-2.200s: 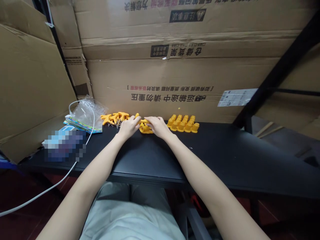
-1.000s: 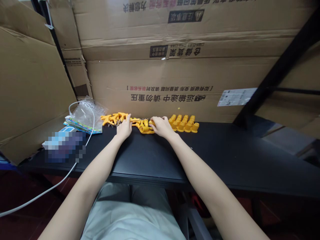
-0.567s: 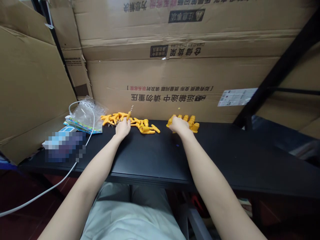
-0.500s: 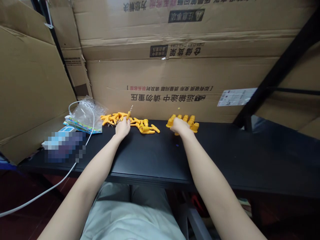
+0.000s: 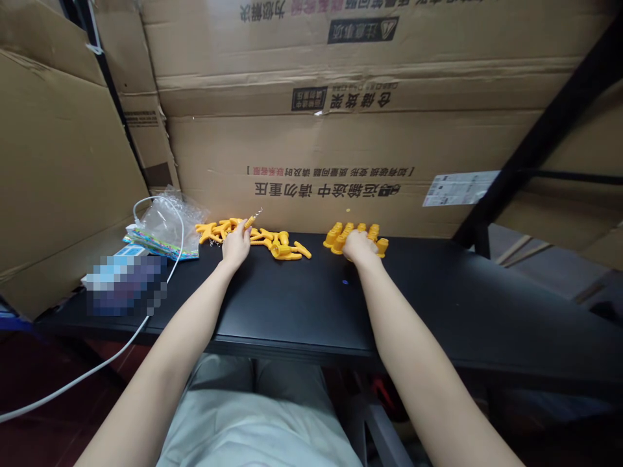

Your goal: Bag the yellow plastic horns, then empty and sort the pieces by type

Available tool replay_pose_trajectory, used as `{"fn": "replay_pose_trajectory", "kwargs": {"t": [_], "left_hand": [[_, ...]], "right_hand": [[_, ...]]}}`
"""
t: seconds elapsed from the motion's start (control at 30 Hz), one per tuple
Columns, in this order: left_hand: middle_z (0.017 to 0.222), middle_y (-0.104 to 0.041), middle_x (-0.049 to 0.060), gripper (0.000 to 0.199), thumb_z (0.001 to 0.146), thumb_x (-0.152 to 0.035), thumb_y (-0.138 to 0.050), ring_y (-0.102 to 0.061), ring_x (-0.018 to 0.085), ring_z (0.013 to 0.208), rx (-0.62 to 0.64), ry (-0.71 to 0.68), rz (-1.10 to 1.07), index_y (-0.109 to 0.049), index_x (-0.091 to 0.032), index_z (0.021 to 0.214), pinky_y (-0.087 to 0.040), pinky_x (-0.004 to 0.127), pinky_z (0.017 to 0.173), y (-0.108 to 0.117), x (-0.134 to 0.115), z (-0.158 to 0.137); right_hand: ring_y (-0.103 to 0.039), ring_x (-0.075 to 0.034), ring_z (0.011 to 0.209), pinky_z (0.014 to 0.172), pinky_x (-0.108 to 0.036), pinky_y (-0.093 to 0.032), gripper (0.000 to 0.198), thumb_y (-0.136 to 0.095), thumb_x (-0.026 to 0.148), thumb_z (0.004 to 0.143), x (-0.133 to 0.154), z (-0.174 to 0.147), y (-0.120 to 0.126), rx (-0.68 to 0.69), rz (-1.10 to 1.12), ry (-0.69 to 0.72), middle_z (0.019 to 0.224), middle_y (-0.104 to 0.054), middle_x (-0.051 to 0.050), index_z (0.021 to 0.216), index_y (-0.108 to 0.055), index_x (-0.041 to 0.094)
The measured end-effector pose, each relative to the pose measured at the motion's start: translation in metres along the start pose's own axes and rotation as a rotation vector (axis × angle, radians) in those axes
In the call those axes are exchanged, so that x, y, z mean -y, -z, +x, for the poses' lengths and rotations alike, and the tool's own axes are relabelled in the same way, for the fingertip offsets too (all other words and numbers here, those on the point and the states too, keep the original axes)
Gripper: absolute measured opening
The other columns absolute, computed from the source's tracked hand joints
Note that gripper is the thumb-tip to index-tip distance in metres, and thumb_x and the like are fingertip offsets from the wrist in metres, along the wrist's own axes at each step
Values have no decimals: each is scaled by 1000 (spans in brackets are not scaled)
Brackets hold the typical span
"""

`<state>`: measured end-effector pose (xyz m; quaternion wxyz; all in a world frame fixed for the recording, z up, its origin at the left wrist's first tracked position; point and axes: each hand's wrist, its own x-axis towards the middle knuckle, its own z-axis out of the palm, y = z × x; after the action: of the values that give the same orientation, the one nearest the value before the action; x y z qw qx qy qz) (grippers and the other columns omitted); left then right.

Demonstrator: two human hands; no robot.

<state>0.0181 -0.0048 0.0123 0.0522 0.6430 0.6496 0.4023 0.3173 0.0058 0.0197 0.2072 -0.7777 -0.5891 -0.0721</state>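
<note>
My left hand (image 5: 237, 246) is closed on a slim yellow piece (image 5: 250, 222), from whose tip a thin curly metal end sticks up to the right. Beneath and around that hand lies a loose pile of yellow branched plastic pieces (image 5: 207, 232) with bits of metal chain among them. At the pile's right end are yellow cup-shaped parts (image 5: 281, 250). On the right, my right hand (image 5: 359, 244) reaches down, fingers curled and mostly hidden, at the front of several upright yellow cup-shaped pieces (image 5: 337, 232) in a group. A bit of yellow shows under its fingers.
A clear plastic bag (image 5: 168, 217) and a colourful packet (image 5: 163, 245) lie left of the pile. A white cable (image 5: 121, 350) runs across the table's left side. Large cardboard sheets (image 5: 292, 143) stand behind the black tabletop (image 5: 292, 298), with a black frame bar (image 5: 540, 130) at right.
My right hand has shifted slightly right along the cup group, uncovering more cups on its left. My left hand has tipped the slim piece further to the right.
</note>
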Motion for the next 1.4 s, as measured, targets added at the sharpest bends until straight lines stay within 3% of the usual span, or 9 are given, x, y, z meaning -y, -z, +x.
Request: {"fn": "replay_pose_trajectory", "kwargs": {"t": [0.1,0.2,0.37,0.57,0.8,1.03,1.13,1.27,1.4], "left_hand": [[88,-69,6,35,85,-19,-45,-64,21,89,-39,31,-129,-61,-21,116,-48,35,84,-4,7,5],[71,-64,2,37,79,-10,-42,-63,15,68,-37,114,-326,-61,-18,110,-52,30,73,-8,13,10],[91,-63,3,52,73,-9,-46,-61,11,65,-50,363,-650,-49,-21,123,-54,24,58,-9,13,16],[94,-64,5,49,77,-9,-40,-64,12,78,-63,496,-835,-49,-20,125,-56,26,65,-7,18,25],[110,-63,7,36,82,-12,-39,-62,15,96,-234,256,-422,-56,-18,113,-49,27,83,-15,30,23],[109,-66,7,27,85,-13,-43,-62,16,96,-189,-51,-216,-60,-18,105,-46,27,88,-10,26,13],[107,-67,7,25,84,-15,-46,-63,16,87,-184,-76,-183,-62,-17,104,-47,28,86,-12,26,12],[100,-68,7,28,83,-18,-49,-63,15,76,-158,-39,-153,-63,-15,107,-48,29,83,-15,31,14],[115,-65,10,33,84,-15,-46,-63,18,95,-167,-60,-122,-62,-16,112,-46,31,92,-16,39,19]], "right_hand": [[-56,-33,98,74,-41,-41,47,-53,20,83,5,0,1,44,16,-80,114,-53,-30,125,-53,1],[-58,-33,97,76,-43,-42,44,-50,16,80,14,-3,5,-28,49,-11,116,-53,-27,123,-53,6],[-61,-28,88,75,-40,-42,31,-40,17,85,31,-13,3,-131,68,224,110,-57,-19,110,-58,15],[-57,-24,104,79,-35,-45,28,-40,25,92,51,-26,-24,79,72,570,118,-58,-13,111,-60,18],[-55,-22,110,81,-34,-46,36,-32,21,95,58,-26,-49,246,114,607,127,-56,-12,118,-59,19],[-57,-25,103,79,-38,-44,34,-41,16,89,64,-34,-33,35,-2,663,121,-58,-14,115,-61,20],[-59,-23,98,77,-34,-43,35,-37,14,89,75,-43,-21,-28,26,685,115,-60,-13,118,-59,17],[-61,-20,92,76,-31,-42,37,-32,31,96,89,-59,-11,-56,85,775,119,-59,-12,123,-54,17],[-60,-24,97,79,-34,-41,40,-44,41,92,98,-71,-14,10,15,851,120,-58,-13,124,-51,18]]}}
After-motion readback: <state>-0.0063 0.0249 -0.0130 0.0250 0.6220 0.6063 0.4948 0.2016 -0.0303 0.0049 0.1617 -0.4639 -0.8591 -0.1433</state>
